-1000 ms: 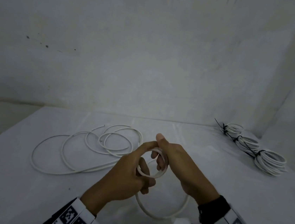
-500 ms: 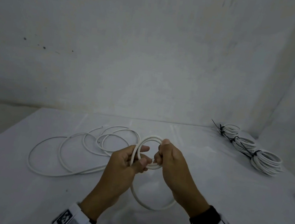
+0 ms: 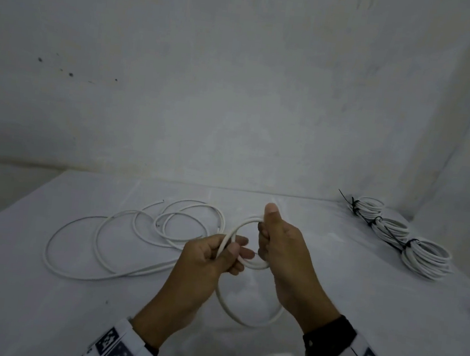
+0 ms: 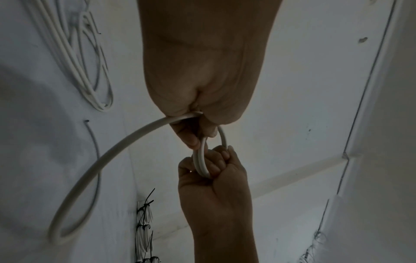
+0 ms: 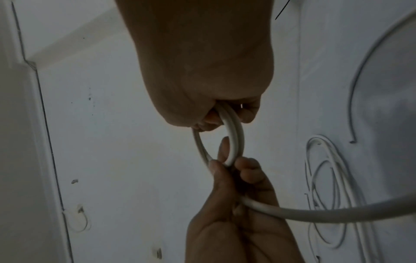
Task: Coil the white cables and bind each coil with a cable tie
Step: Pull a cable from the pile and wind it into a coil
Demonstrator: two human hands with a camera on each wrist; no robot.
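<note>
Cable [image 3: 247,264] mid-coil, a small loop held above the surface [image 3: 361,294]. Left hand [image 3: 206,262] pinches the loop's near side; right hand [image 3: 281,250] clenched round its far side, thumb up. Slack trails left into loose turns [image 3: 134,230] lying on the surface. Three tied coils [image 3: 424,258] far right. Risk: stiff cable could spring open if either grip eases; trailing slack may snag or twist, giving uneven turns.

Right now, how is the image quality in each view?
Head view: dim and flat, wide-angle bowing at the edges, thin white cable sharp. Left wrist view: left hand dark against the bright table, near cable arc soft. Right wrist view: right hand shadowed, cable blurred.
</note>
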